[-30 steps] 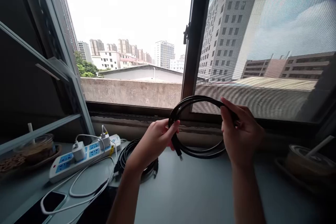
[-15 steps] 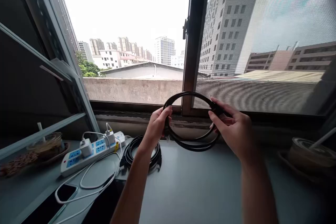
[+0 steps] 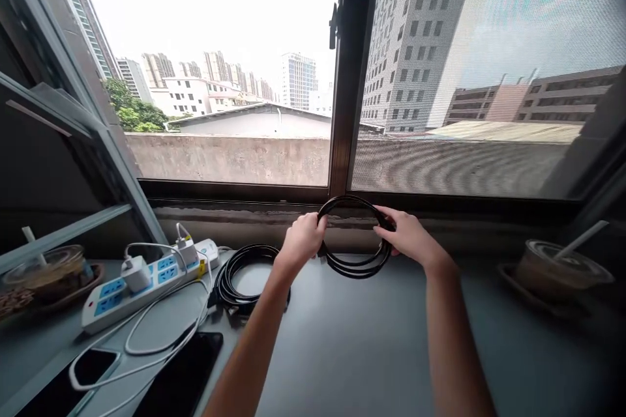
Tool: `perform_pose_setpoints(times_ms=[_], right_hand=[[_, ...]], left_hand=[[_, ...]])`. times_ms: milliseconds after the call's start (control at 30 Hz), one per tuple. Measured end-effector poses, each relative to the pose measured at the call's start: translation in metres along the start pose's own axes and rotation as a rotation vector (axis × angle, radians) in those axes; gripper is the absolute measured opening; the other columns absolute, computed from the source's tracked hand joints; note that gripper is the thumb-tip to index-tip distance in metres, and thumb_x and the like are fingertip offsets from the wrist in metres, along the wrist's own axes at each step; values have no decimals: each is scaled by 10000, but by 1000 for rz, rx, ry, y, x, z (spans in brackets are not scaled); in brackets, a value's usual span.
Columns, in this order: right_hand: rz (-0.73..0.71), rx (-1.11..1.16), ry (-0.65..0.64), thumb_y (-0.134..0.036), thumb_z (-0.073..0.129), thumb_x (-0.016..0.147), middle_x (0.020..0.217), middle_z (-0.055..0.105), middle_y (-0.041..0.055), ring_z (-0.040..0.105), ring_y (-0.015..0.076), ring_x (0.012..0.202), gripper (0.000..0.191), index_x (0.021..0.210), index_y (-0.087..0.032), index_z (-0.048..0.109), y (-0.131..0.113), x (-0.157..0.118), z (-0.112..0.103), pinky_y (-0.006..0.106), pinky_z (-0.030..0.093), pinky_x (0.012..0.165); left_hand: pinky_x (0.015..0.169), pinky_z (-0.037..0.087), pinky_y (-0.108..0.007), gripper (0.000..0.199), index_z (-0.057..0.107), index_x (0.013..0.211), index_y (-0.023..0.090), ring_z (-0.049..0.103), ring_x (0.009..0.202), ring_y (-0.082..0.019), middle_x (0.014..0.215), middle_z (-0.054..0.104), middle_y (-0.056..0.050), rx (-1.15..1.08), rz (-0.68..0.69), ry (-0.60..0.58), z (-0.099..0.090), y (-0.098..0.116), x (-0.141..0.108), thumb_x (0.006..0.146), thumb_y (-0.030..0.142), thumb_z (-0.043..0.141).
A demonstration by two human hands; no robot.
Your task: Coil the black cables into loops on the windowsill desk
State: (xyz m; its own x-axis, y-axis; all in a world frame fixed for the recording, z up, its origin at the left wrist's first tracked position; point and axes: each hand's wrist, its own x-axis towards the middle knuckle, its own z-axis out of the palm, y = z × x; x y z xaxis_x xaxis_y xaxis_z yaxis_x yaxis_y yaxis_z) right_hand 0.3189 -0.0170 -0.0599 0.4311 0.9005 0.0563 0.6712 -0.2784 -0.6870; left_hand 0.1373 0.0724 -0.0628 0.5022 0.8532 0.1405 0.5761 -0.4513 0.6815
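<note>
A black cable point(image 3: 359, 269), wound into a round coil, is held up between my two hands near the window sill. My left hand point(image 3: 306, 238) is closed around the left side of the loop. The right side is pinched between the thumb and fingers of my right hand point(image 3: 403, 234). Behind my left forearm, a second coil of black cable point(image 3: 229, 273) lies on the grey table point(image 3: 362, 345), partly covered by that arm. Its connector end shows at the lower left of the coil.
Left of the coils stands a white power strip point(image 3: 210, 253) with white chargers point(image 3: 135, 273) and trailing white cords point(image 3: 139, 350). Two dark phones point(image 3: 183, 371) lie in front. Lidded cups with straws stand far left and right point(image 3: 557, 273). A window frame point(image 3: 342, 163) rises behind.
The held coil has come down toward the table and moved farther from me, with both hands still on it. The view has shifted slightly, showing more of the phones.
</note>
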Motion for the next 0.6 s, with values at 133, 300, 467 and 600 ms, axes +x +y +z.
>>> perform_pose_setpoints(times_ms=[133, 300, 467, 600], right_hand=[[193, -37, -343, -161, 553, 749, 869, 643, 103, 611, 177, 735, 377, 1123, -114, 553, 21, 15, 3, 228, 512, 483], [275, -25, -620, -217, 586, 751, 859, 658, 57, 611, 133, 635, 275, 1019, -155, 575, 34, 29, 13, 248, 534, 510], [337, -106, -708, -181, 575, 769, 732, 654, 25, 596, 113, 536, 299, 1063, -144, 531, 39, 45, 40, 244, 515, 529], [383, -247, -730, -156, 582, 778, 637, 604, -3, 589, 114, 521, 189, 960, -106, 580, 44, 55, 62, 275, 510, 563]], left_hand=[[460, 409, -223, 282, 490, 620, 165, 520, 343, -132, 399, 485, 14, 75, -79, -266, 13, -8, 7, 831, 320, 386], [482, 459, -259, 321, 545, 609, 130, 558, 352, -169, 365, 477, -4, 194, -227, -543, 24, -33, 21, 826, 329, 416], [549, 495, -304, 281, 574, 715, 92, 593, 373, -199, 460, 572, -42, 315, -366, -694, 36, -43, 26, 835, 290, 413], [559, 512, -327, 228, 604, 709, 95, 640, 465, -234, 570, 655, -88, 398, -426, -770, 47, -44, 26, 801, 223, 440]])
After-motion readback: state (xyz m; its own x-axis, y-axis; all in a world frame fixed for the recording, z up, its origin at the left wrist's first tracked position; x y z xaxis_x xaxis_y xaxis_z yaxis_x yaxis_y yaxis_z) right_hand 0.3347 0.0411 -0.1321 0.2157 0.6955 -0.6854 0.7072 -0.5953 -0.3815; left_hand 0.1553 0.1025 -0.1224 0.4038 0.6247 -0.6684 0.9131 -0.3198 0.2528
